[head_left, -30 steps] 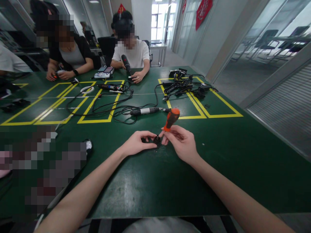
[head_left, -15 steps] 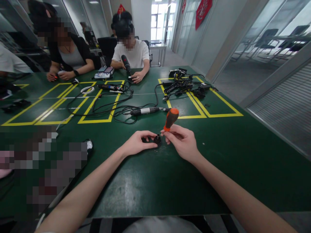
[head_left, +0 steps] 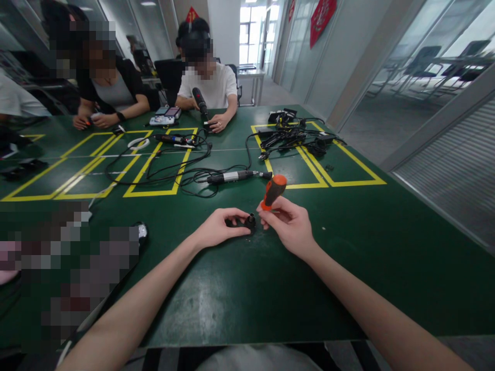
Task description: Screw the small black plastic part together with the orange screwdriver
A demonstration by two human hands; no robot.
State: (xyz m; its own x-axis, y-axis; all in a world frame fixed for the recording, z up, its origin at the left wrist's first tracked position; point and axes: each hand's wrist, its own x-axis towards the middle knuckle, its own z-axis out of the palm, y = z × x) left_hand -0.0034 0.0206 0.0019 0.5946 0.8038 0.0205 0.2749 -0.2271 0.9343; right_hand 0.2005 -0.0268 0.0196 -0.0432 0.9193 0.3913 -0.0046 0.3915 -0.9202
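Note:
A small round black part (head_left: 251, 220) rests on the green table, with a short tube-like piece rising from its top. Thumb and fingers of my left hand (head_left: 222, 226) close on it from the left. My right hand (head_left: 290, 222) pinches a screwdriver (head_left: 275, 189) by the lower end of its orange and dark grey handle, which points up and leans slightly right. The screwdriver's shaft is hidden behind my fingers, just right of the black part; I cannot tell whether it touches.
An electric screwdriver (head_left: 232, 177) with looping black cables lies beyond my hands. A heap of black adapters and cables (head_left: 286, 136) is at the far right. Across the table, a person in white (head_left: 211, 87) holds a black tool (head_left: 200, 100); another person (head_left: 112, 93) sits left.
The screwdriver handle has shifted very slightly to the right and down with my right hand. My left hand and the black part stay in place.

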